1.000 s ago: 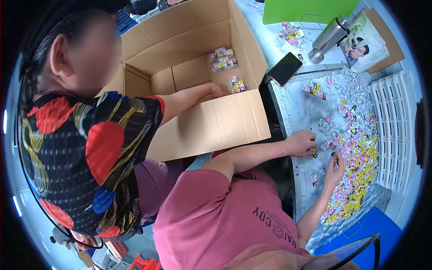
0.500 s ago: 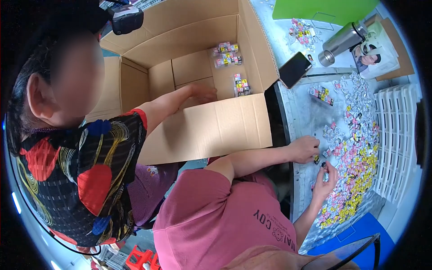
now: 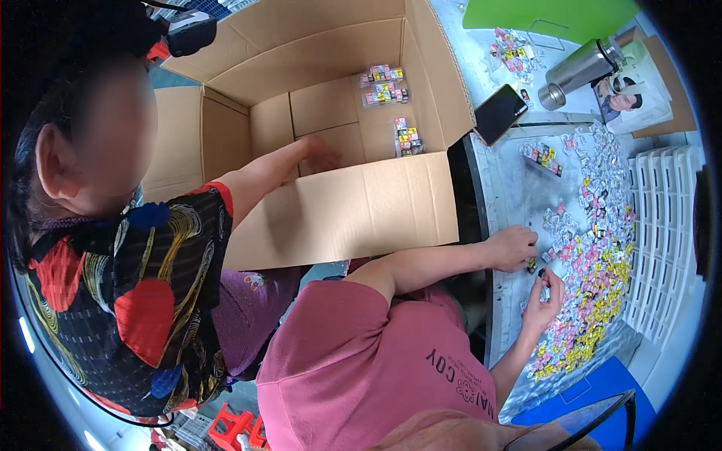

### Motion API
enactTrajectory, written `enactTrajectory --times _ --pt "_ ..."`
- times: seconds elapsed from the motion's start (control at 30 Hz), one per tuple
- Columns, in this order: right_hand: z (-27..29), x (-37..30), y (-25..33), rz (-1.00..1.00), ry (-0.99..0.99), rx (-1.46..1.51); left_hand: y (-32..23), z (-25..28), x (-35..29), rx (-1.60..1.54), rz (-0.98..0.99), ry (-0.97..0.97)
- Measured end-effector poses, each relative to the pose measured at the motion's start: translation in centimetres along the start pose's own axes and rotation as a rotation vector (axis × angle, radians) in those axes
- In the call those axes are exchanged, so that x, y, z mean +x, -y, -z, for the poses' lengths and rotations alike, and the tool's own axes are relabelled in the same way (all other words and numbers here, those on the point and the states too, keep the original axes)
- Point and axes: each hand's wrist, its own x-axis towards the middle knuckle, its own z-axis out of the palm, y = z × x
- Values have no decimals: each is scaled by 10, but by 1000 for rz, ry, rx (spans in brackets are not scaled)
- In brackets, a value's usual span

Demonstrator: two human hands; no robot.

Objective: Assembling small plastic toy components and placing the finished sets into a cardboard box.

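Observation:
My left hand (image 3: 514, 249) is closed over the table, its fingertips pinching a small yellow-and-black piece (image 3: 532, 264). Just nearer, my right hand (image 3: 544, 301) pinches a small dark piece (image 3: 543, 274) between thumb and finger. The two pieces are a short gap apart. Beyond both hands spreads a large heap of small pieces (image 3: 590, 274) in pink, yellow, white and black. A block of similar pieces (image 3: 543, 158) stands on the table farther left. What exactly the pieces are is too small to tell.
At my left, a co-worker's hand (image 3: 321, 155) reaches into an open carton (image 3: 342, 214) holding several blocks of pieces (image 3: 385, 94). A phone (image 3: 501, 114), a steel flask (image 3: 579, 74) and a green board (image 3: 549, 13) lie beyond. White racks (image 3: 653, 233) line the far side; a blue panel (image 3: 602, 398) is at right.
The co-worker's hand inside the carton has drawn back slightly to the left. My two hands have barely moved and hold the same small pieces.

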Motion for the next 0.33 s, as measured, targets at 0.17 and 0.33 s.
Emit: enactTrajectory --times 0.17,0.33 --pt "-5 -2 -3 15 -14 -17 7 -3 -2 3 -4 -7" --pt "-3 -5 -5 -11 -23 32 6 -2 -2 0 9 8"
